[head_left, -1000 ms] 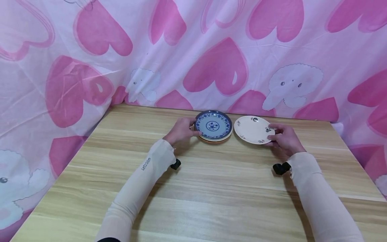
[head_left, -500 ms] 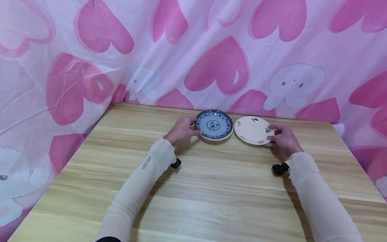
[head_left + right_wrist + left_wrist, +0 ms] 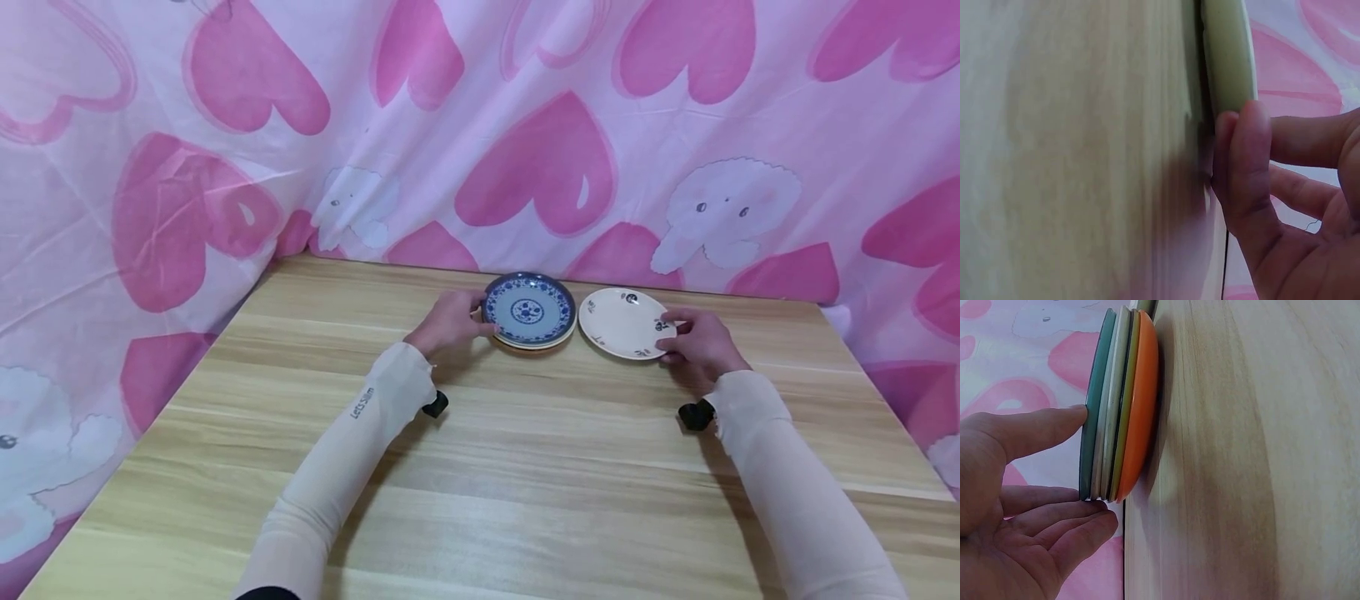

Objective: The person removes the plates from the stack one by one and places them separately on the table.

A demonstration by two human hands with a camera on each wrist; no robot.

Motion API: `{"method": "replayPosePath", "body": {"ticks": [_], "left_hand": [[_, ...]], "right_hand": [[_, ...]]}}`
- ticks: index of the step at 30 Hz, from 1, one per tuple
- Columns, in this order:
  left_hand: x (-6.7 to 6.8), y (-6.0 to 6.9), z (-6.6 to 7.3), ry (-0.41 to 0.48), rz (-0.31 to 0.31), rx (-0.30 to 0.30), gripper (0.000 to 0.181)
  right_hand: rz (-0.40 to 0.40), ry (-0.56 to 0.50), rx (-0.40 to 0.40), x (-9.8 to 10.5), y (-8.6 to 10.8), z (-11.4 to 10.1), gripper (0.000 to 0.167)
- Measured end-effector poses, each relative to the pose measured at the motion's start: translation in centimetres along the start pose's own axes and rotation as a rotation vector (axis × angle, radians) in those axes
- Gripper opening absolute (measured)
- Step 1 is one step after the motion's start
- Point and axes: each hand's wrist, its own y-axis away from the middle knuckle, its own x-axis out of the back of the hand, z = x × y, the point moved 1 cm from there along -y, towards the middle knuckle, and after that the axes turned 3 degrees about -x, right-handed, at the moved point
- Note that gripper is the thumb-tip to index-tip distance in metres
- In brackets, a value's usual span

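A stack of several plates lies near the table's far edge. Its top plate (image 3: 527,310) is blue with a floral pattern, and the orange plate (image 3: 1141,406) is at the bottom. My left hand (image 3: 448,323) touches the stack's left rim with thumb and fairly straight fingers, as the left wrist view also shows. Just right of the stack is a cream plate (image 3: 622,323) with small dark motifs. My right hand (image 3: 701,340) pinches its right rim. In the right wrist view, fingertips (image 3: 1250,134) hold that rim low over the table.
The wood-grain table (image 3: 480,483) stretches from the plates toward me. Behind and to the left hangs a pink curtain (image 3: 420,142) with hearts and white animal faces, close to the table's far edge.
My right hand and the cream plate have shifted very slightly left, toward the stack. The left hand and the stacked plates have stayed in place.
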Motion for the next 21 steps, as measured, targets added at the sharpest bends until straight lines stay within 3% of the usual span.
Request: {"method": "replayPosePath", "body": {"ticks": [14, 21], "left_hand": [[0.13, -0.09, 0.05, 0.008, 0.004, 0.005, 0.066], [0.08, -0.24, -0.01, 0.034, -0.003, 0.013, 0.068]], "right_hand": [[0.01, 0.066, -0.037, -0.16, 0.13, -0.56, 0.053], [-0.008, 0.146, 0.015, 0.21, 0.26, -0.39, 0.055]]}}
